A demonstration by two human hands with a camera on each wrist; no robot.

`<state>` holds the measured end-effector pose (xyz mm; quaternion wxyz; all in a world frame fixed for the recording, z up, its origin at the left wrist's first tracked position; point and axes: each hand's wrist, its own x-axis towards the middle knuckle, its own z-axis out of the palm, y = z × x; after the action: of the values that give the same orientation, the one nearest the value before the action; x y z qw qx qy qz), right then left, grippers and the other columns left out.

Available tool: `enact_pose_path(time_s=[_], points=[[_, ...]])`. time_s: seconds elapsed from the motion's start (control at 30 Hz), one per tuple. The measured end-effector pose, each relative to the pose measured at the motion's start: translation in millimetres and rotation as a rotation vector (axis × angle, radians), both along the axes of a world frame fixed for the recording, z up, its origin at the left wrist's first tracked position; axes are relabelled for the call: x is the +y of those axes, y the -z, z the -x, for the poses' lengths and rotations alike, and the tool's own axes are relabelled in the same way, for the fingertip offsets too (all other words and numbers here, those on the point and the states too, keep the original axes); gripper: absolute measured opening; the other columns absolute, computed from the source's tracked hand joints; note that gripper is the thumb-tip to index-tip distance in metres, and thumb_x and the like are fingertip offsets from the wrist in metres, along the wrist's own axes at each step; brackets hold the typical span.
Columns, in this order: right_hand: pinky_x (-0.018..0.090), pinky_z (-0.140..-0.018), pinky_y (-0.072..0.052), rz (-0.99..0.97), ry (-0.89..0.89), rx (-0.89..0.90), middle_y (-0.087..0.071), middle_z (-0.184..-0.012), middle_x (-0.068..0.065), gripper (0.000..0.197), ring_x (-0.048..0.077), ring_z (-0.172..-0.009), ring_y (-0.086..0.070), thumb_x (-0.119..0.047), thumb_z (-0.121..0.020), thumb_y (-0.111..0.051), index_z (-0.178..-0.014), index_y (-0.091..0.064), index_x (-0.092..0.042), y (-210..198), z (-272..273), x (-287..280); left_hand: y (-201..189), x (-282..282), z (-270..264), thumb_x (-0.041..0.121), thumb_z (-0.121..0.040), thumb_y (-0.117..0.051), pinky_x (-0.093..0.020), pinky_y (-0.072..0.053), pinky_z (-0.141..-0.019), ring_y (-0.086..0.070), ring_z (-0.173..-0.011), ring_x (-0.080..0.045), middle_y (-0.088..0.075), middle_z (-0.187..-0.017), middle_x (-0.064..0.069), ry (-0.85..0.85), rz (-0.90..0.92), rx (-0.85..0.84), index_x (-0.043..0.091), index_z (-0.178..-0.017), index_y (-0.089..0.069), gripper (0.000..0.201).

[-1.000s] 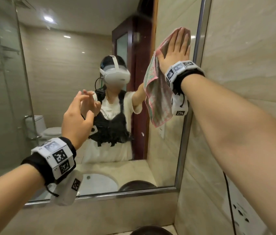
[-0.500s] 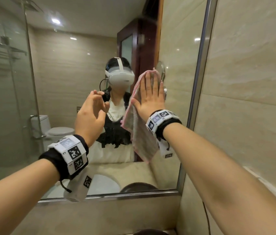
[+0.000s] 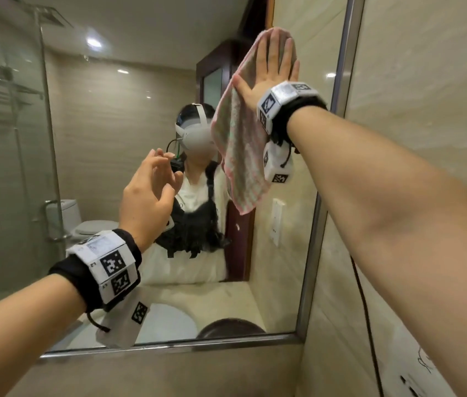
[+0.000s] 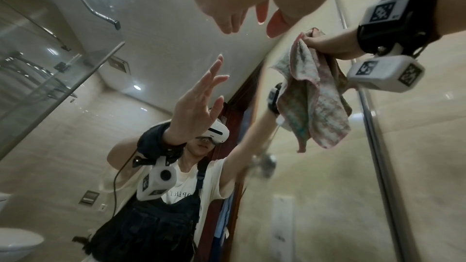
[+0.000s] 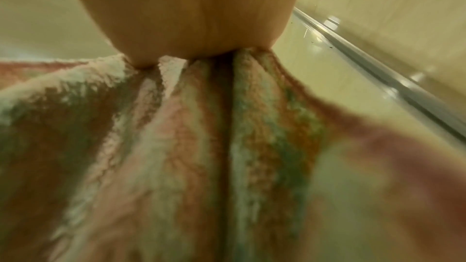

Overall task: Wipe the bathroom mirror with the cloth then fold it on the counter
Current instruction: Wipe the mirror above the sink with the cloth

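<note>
A pink, green-striped cloth (image 3: pixel 241 144) lies flat against the mirror (image 3: pixel 129 133) near its upper right corner. My right hand (image 3: pixel 272 67) presses it onto the glass with straight, spread fingers; the cloth's lower part hangs free below the wrist. The left wrist view shows the same cloth (image 4: pixel 317 95) draped under that hand (image 4: pixel 327 45). In the right wrist view the cloth (image 5: pixel 191 146) fills the frame below my palm. My left hand (image 3: pixel 152 193) hovers in front of the mirror, lower left, fingers relaxed and holding nothing.
The mirror's metal frame (image 3: pixel 312 224) runs down the right side and along the bottom. A tiled wall (image 3: pixel 427 96) with a black cable (image 3: pixel 367 310) adjoins it on the right. A dark basin edge (image 3: pixel 229 328) and glass shower partition show in reflection.
My right hand has slid the cloth up and to the right on the glass, back toward the upper right corner. The left hand stays hovering, empty.
</note>
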<state>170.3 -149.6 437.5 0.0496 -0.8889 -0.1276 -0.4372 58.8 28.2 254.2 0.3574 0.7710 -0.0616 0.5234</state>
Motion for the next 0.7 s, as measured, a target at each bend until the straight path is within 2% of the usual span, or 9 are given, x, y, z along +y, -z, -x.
enact_pose_path(time_s=[0.13, 0.37, 0.47, 0.57, 0.7], points=[[0.049, -0.117, 0.006, -0.028, -0.002, -0.056, 0.015, -0.157, 0.009, 0.084, 0.032, -0.144, 0.014, -0.065, -0.09, -0.02, -0.148, 0.011, -0.012, 5.1, -4.5, 2.0, -8.7, 2.4, -3.1, 0.001, -0.085, -0.05, -0.014, -0.026, -0.099, -0.039, -0.133, -0.018, -0.043, -0.143, -0.005, -0.003, 0.018, -0.025, 0.016, -0.12, -0.052, 0.038], [0.047, -0.116, 0.006, -0.192, 0.014, -0.12, 0.011, -0.157, 0.011, 0.085, 0.033, -0.144, 0.011, -0.066, -0.09, -0.019, -0.149, 0.007, -0.01, 26.9, -15.5, 3.1, -14.5, 14.6, -7.4, 0.001, -0.085, -0.05, -0.023, -0.029, -0.106, -0.038, -0.133, -0.016, -0.043, -0.142, -0.004, 0.03, 0.048, -0.042, 0.018, -0.119, -0.052, 0.038], [0.047, -0.118, 0.002, -0.352, 0.058, -0.136, 0.006, -0.157, 0.015, 0.084, 0.035, -0.144, 0.007, -0.064, -0.091, -0.021, -0.15, 0.001, -0.008, 45.1, -18.5, 8.3, -7.1, 16.9, -3.9, -0.001, -0.084, -0.05, -0.023, -0.028, -0.107, -0.037, -0.134, -0.016, -0.043, -0.133, 0.008, 0.041, 0.057, -0.042, 0.018, -0.119, -0.053, 0.04], [0.046, -0.117, 0.001, -0.408, 0.085, -0.181, 0.002, -0.157, 0.017, 0.082, 0.036, -0.144, 0.004, -0.062, -0.091, -0.02, -0.15, -0.003, -0.006, 65.7, -23.3, 7.3, 1.3, 21.1, -2.4, -0.002, -0.084, -0.05, -0.022, -0.028, -0.106, -0.036, -0.134, -0.014, -0.039, -0.126, 0.016, 0.032, 0.043, -0.034, 0.016, -0.117, -0.052, 0.038], [0.044, -0.117, 0.001, -0.408, 0.107, -0.214, -0.002, -0.157, 0.018, 0.082, 0.035, -0.145, 0.0, -0.061, -0.09, -0.009, -0.149, -0.005, -0.005, 102.8, -29.1, -2.9, 13.3, 27.9, -5.4, -0.001, -0.084, -0.05, -0.021, -0.028, -0.104, -0.038, -0.132, -0.011, -0.043, -0.137, 0.006, 0.011, 0.058, -0.021, 0.015, -0.117, -0.052, 0.037]])
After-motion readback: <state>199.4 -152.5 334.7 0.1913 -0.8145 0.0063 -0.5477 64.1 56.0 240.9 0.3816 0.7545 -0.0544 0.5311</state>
